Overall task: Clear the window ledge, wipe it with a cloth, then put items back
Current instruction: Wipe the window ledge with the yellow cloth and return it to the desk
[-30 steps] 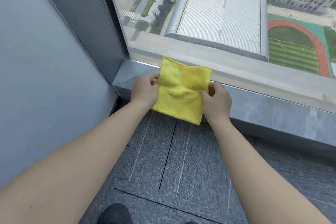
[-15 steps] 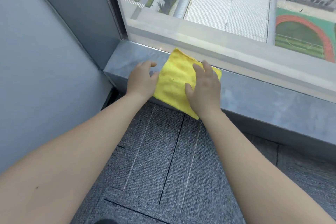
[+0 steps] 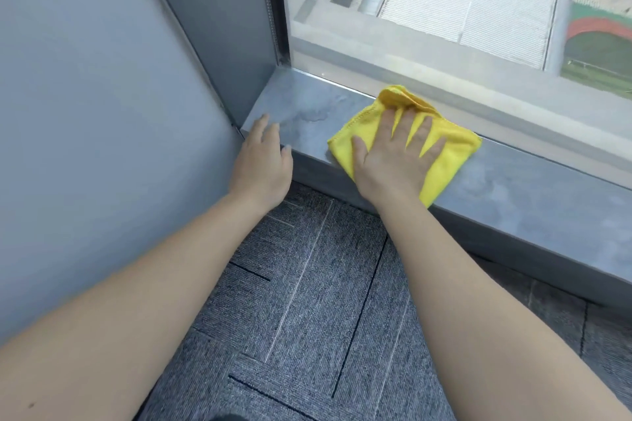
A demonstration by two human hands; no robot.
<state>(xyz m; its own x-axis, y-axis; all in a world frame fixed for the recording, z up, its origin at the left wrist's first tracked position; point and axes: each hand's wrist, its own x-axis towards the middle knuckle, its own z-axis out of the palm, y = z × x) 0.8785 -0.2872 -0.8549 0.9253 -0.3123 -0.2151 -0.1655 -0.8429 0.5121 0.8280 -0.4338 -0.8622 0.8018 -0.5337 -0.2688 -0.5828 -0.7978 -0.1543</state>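
A folded yellow cloth (image 3: 451, 154) lies flat on the grey stone window ledge (image 3: 547, 202), its far corner bunched against the glass. My right hand (image 3: 396, 154) presses down on the cloth with its fingers spread. My left hand (image 3: 263, 161) hovers at the ledge's front edge near the left corner, fingers apart and holding nothing, a little way left of the cloth. A damp smear shows on the ledge between the two hands. No other items are on the visible part of the ledge.
A grey wall panel (image 3: 95, 113) and a dark window frame post (image 3: 273, 3) close off the ledge on the left. The window pane (image 3: 444, 10) rises directly behind the ledge. Grey carpet tiles (image 3: 307, 318) cover the floor below.
Both hands held the cloth up a second ago, then laid it on the ledge. The right hand now presses it flat, further right. The left hand has let go and moved left.
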